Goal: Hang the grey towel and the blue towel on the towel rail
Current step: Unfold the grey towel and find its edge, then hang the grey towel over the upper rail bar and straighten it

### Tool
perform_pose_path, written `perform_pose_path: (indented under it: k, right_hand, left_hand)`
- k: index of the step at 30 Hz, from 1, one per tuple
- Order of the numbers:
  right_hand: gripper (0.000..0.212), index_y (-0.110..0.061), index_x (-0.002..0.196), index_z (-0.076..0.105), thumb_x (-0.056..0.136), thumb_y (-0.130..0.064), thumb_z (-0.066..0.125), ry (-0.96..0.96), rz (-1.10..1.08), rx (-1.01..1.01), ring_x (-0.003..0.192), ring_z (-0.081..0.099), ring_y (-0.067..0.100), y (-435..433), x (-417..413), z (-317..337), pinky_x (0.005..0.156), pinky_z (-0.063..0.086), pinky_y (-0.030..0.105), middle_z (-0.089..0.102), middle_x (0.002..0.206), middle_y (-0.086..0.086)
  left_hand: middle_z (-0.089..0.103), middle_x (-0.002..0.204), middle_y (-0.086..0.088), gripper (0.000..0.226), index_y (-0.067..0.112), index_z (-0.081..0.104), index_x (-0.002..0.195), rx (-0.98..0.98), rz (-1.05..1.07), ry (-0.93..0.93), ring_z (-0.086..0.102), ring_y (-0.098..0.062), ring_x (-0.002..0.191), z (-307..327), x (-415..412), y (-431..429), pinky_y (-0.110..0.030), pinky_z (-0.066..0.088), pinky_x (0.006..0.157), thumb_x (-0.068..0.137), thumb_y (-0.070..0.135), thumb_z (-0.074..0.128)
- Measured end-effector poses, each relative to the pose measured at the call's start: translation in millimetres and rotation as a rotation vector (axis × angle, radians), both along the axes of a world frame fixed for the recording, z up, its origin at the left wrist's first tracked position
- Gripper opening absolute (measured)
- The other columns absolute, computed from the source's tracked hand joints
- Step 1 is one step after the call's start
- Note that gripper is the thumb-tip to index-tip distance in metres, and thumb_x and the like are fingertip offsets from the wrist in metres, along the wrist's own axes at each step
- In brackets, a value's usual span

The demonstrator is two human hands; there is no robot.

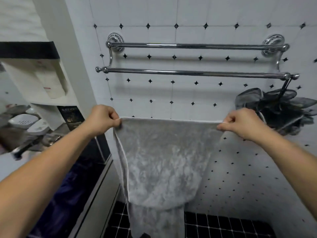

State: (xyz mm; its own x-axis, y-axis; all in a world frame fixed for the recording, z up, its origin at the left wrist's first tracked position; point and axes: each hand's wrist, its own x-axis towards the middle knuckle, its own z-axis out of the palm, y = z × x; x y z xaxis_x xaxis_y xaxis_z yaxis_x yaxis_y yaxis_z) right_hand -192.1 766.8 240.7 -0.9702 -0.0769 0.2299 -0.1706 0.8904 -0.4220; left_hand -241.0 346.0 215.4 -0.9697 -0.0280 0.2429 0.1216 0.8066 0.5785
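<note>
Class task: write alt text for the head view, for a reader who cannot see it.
Two hands, left hand and right hand, hold a grey towel stretched by its top corners below an empty double chrome towel rail on a tiled wall. A dark bath sponge hangs from the rail's right end.

A home bathroom: tiled wall (205, 12), chrome double towel rail (193, 72), bath sponge (277, 107) and soap dishes (24, 121).

One head-worn wide view faces the tiled wall (197, 103) close up, tilted slightly downward.
</note>
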Motion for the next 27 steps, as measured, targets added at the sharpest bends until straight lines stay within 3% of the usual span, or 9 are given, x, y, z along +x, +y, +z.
perform_pose_path:
  k: [4, 7, 9, 12, 15, 17, 20, 23, 27]
  right_hand:
    - [0.023, -0.029, 0.058, 0.062, 0.063, -0.036, 0.084, -0.057, 0.147, 0.043, 0.051, 0.052, 0.0, -13.1, -8.1, -27.0, 0.048, 0.037, 0.019, 0.057, 0.052, -0.011]
    - [0.026, -0.03, 0.077, 0.059, 0.066, -0.02, 0.081, -0.062, 0.061, -0.025, 0.062, 0.058, 0.003, -1.9, -36.9, -31.6, 0.054, 0.041, 0.016, 0.062, 0.067, -0.01]
    - [0.025, -0.031, 0.084, 0.055, 0.071, -0.02, 0.073, -0.13, 0.036, 0.046, 0.069, 0.059, 0.009, -7.0, -56.1, -34.5, 0.06, 0.045, 0.023, 0.061, 0.075, -0.008]
    - [0.021, -0.026, 0.058, 0.054, 0.073, -0.017, 0.066, -0.174, -0.015, 0.046, 0.056, 0.053, 0.013, -22.6, -78.2, -41.5, 0.048, 0.039, 0.023, 0.056, 0.06, -0.006]
    - [0.014, -0.013, 0.071, 0.06, 0.084, -0.011, 0.064, -0.234, -0.098, -0.285, 0.05, 0.047, 0.013, -23.1, -91.7, -45.5, 0.044, 0.037, 0.021, 0.05, 0.061, -0.002]
    - [0.005, -0.006, 0.092, 0.057, 0.094, -0.011, 0.056, -0.331, -0.138, -0.687, 0.053, 0.061, 0.015, -28.8, -96.6, -49.6, 0.043, 0.042, 0.025, 0.052, 0.079, 0.005]
    - [0.019, -0.006, 0.119, 0.049, 0.101, -0.008, 0.043, -0.351, -0.189, -1.169, 0.075, 0.074, 0.036, -44.5, -112.0, -49.5, 0.045, 0.057, 0.034, 0.05, 0.115, 0.008]
    - [0.018, -0.002, 0.116, 0.052, 0.1, -0.003, 0.045, -0.171, -0.254, -1.371, 0.059, 0.073, 0.03, -45.7, -131.9, -34.7, 0.043, 0.056, 0.027, 0.062, 0.099, 0.017]
    - [0.005, -0.003, 0.089, 0.059, 0.094, -0.004, 0.058, 0.07, -0.297, -1.549, 0.045, 0.068, 0.018, -37.2, -163.4, 0.2, 0.038, 0.052, 0.021, 0.066, 0.076, 0.016]
  left_hand:
    - [0.064, 0.062, 0.0, 0.013, 0.006, 0.066, 0.066, 0.009, 0.069, 0.043, 0.054, -0.009, 0.054, -2.8, 1.1, -11.8, -0.007, 0.039, 0.044, 0.074, 0.002, 0.075]
    - [0.068, 0.066, 0.004, 0.017, 0.017, 0.067, 0.068, -0.008, 0.036, 0.064, 0.06, -0.008, 0.061, -4.6, -3.5, -24.0, -0.007, 0.041, 0.052, 0.076, 0.004, 0.075]
    - [0.066, 0.067, 0.004, 0.016, 0.017, 0.069, 0.081, -0.04, -0.022, 0.105, 0.061, -0.012, 0.064, -8.2, -14.5, -23.3, -0.007, 0.04, 0.057, 0.079, 0.002, 0.071]
    - [0.071, 0.085, -0.004, 0.031, 0.013, 0.069, 0.113, -0.106, 0.058, 0.115, 0.065, -0.024, 0.083, -12.4, -39.4, -24.0, -0.024, 0.047, 0.073, 0.085, 0.003, 0.061]
    - [0.072, 0.088, -0.002, 0.019, 0.022, 0.068, 0.085, -0.145, 0.14, 0.047, 0.067, -0.029, 0.089, -12.7, -58.6, -24.9, -0.033, 0.046, 0.068, 0.088, 0.011, 0.054]
    - [0.067, 0.075, -0.004, 0.016, 0.02, 0.057, 0.08, 0.077, 0.157, -0.011, 0.07, -0.027, 0.067, -14.5, -71.8, -20.8, -0.029, 0.045, 0.052, 0.093, 0.017, 0.049]
    - [0.06, 0.076, -0.013, 0.017, 0.013, 0.048, 0.084, 0.559, 0.119, -0.122, 0.071, -0.03, 0.053, -16.3, -95.7, -10.4, -0.025, 0.043, 0.035, 0.098, 0.02, 0.041]
    - [0.061, 0.071, -0.018, 0.017, 0.004, 0.053, 0.086, 0.833, 0.055, -0.078, 0.067, -0.028, 0.047, -9.9, -118.3, -0.2, -0.029, 0.05, 0.038, 0.099, 0.015, 0.048]
    - [0.065, 0.075, -0.018, 0.011, -0.001, 0.063, 0.084, 1.193, -0.031, 0.079, 0.067, -0.021, 0.05, 16.0, -148.5, 19.8, -0.024, 0.057, 0.049, 0.093, 0.001, 0.055]
